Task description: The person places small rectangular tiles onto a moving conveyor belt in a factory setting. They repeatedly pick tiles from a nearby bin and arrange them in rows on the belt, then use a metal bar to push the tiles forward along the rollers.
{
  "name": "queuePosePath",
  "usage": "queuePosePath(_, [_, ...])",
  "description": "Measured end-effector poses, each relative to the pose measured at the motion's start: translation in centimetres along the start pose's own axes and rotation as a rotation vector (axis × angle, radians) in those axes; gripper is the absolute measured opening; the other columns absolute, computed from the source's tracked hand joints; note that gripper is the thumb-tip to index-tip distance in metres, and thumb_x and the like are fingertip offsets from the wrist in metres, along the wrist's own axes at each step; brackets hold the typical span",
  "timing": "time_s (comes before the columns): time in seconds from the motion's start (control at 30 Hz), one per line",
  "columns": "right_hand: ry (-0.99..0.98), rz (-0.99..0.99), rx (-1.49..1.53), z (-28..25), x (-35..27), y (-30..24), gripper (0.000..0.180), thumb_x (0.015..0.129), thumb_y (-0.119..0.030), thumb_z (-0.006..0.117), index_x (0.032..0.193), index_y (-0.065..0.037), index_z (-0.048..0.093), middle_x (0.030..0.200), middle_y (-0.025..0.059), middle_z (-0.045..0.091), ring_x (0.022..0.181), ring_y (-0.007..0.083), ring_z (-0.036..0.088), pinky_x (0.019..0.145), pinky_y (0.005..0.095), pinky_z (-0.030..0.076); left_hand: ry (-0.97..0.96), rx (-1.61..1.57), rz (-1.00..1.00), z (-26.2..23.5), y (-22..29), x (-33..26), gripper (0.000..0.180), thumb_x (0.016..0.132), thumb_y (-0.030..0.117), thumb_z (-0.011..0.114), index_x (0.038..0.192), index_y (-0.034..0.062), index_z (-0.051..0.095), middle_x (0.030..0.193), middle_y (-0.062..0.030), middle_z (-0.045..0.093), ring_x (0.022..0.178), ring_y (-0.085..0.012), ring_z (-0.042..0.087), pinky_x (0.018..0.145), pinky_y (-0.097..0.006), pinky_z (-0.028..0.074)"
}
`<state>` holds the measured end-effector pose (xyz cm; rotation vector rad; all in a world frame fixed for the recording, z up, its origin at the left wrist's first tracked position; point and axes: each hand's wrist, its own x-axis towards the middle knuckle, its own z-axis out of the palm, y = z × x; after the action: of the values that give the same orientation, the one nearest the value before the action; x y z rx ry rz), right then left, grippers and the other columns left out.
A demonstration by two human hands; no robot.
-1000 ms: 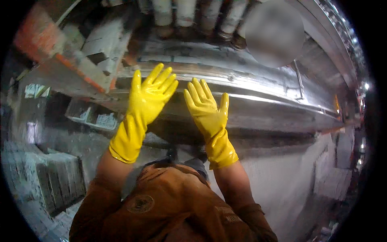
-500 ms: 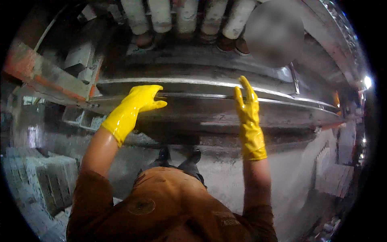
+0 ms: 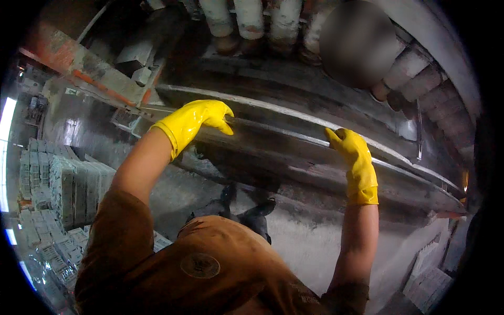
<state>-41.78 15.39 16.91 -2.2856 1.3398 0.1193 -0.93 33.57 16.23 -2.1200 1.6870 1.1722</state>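
A long, thin metal rail [image 3: 281,131] runs across in front of me, sloping down to the right. My left hand [image 3: 195,122], in a wet yellow rubber glove, is closed on it, fingers above and thumb below. Further right my right hand [image 3: 360,164], gloved the same way, has its curled fingers and thumb closed on the same rail. Just beyond lies a wider pale metal edge [image 3: 294,111], roughly parallel to the rail. Dark, worn surface [image 3: 262,144] shows on the near side of the rail.
Several pale cylinders [image 3: 249,20] line the far side. An upright metal rod [image 3: 419,131] stands at the right. An orange-edged beam [image 3: 97,84] borders the left. Stacked pale blocks [image 3: 79,184] stand at the lower left, and a pale floor [image 3: 310,231] is underfoot.
Both hands have gone from open, apart from the rail, to closed on it. The view has turned, so the rail now slopes down to the right.
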Motion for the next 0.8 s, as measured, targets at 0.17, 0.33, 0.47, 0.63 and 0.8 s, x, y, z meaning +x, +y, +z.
queuePosePath(0.17, [0.024, -0.008, 0.028, 0.2, -0.2, 0.1, 0.06, 0.102, -0.062, 0.065, 0.1, -0.005, 0.082, 0.099, 0.0204, 0.08, 0.098, 0.0408, 0.076, 0.088, 0.0467, 0.055, 0.016, 0.032, 0.043, -0.5, 0.7, -0.5, 0.063, 0.08, 0.046, 0.09, 0.131, 0.0119, 0.078, 0.123, -0.0152, 0.08, 0.116, -0.0364, 0.074, 0.097, -0.047, 0.056])
queuePosePath(0.33, [0.097, 0.099, 0.027, 0.1, -0.5, -0.9, 0.062, 0.101, -0.065, 0.062, 0.108, -0.007, 0.083, 0.108, 0.0207, 0.08, 0.107, 0.0441, 0.074, 0.093, 0.0478, 0.055, -0.037, 0.057, 0.029, -1.4, 1.8, -1.2, 0.064, 0.081, 0.05, 0.087, 0.133, 0.0129, 0.077, 0.127, -0.0153, 0.079, 0.12, -0.0369, 0.073, 0.1, -0.049, 0.056])
queuePosePath(0.47, [0.067, 0.205, 0.057, 0.1, -0.5, -1.5, 0.063, 0.102, -0.065, 0.058, 0.101, -0.006, 0.081, 0.099, 0.0192, 0.08, 0.101, 0.0414, 0.075, 0.091, 0.0477, 0.055, 0.007, 0.089, 0.099, -1.1, 1.5, -0.9, 0.068, 0.082, 0.052, 0.085, 0.138, 0.0152, 0.075, 0.136, -0.0151, 0.075, 0.126, -0.0375, 0.07, 0.104, -0.05, 0.055])
queuePosePath(0.63, [0.196, 0.201, -0.064, 0.6, 0.1, -0.1, 0.067, 0.107, -0.066, 0.05, 0.104, -0.005, 0.079, 0.098, 0.0187, 0.079, 0.097, 0.0395, 0.076, 0.091, 0.0485, 0.055, 0.002, 0.024, 0.247, -0.3, 0.5, 1.0, 0.073, 0.083, 0.051, 0.084, 0.146, 0.0153, 0.072, 0.142, -0.013, 0.074, 0.131, -0.0365, 0.069, 0.109, -0.052, 0.054])
queuePosePath(0.8, [0.335, 0.334, -0.016, 1.9, 0.2, 1.4, 0.064, 0.109, -0.062, 0.051, 0.111, -0.005, 0.079, 0.106, 0.0187, 0.079, 0.102, 0.0335, 0.077, 0.094, 0.0472, 0.055, 0.05, 0.027, 0.316, 0.1, 0.9, 1.5, 0.075, 0.083, 0.049, 0.086, 0.146, 0.0124, 0.07, 0.142, -0.0155, 0.073, 0.131, -0.0387, 0.068, 0.109, -0.051, 0.054])
